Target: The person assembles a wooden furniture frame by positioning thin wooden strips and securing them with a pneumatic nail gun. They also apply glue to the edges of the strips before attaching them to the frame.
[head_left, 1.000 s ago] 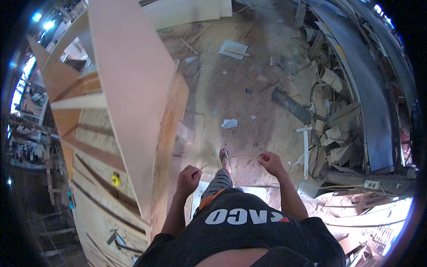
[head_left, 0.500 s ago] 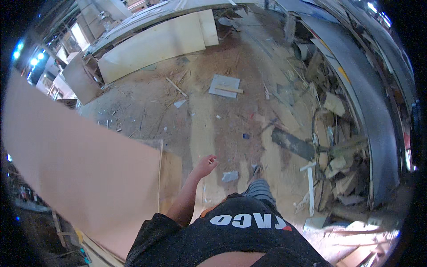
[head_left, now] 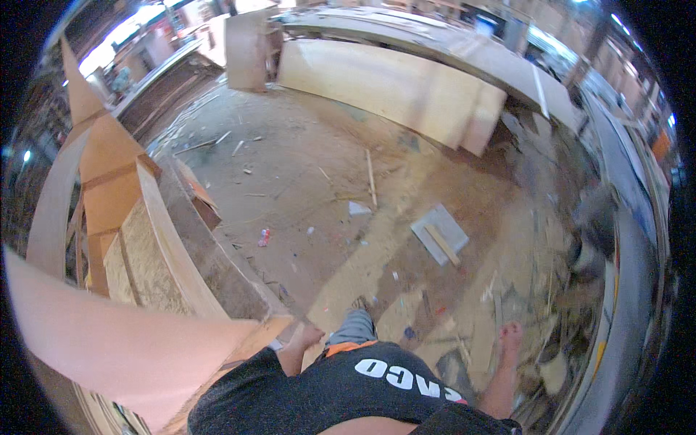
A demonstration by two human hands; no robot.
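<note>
My left hand is low at my side, near the edge of a large pinkish-brown sheet panel. Nothing shows in it, but its fingers are blurred. Out to my right hangs my right hand, its fingers loosely apart and nothing in them. It is over floor littered with scraps. Ahead on the dusty floor lies a grey-white square board, with a short wooden strip across it.
A long pale panel leans against a low stack of sheets ahead. Boards stand along the left. Dark sheets line the right. A thin stick and a small white scrap lie on the floor.
My view has turned left and moved forward. The square board now appears lower and nearer, and more boards show at the left. My right hand has come into view.
</note>
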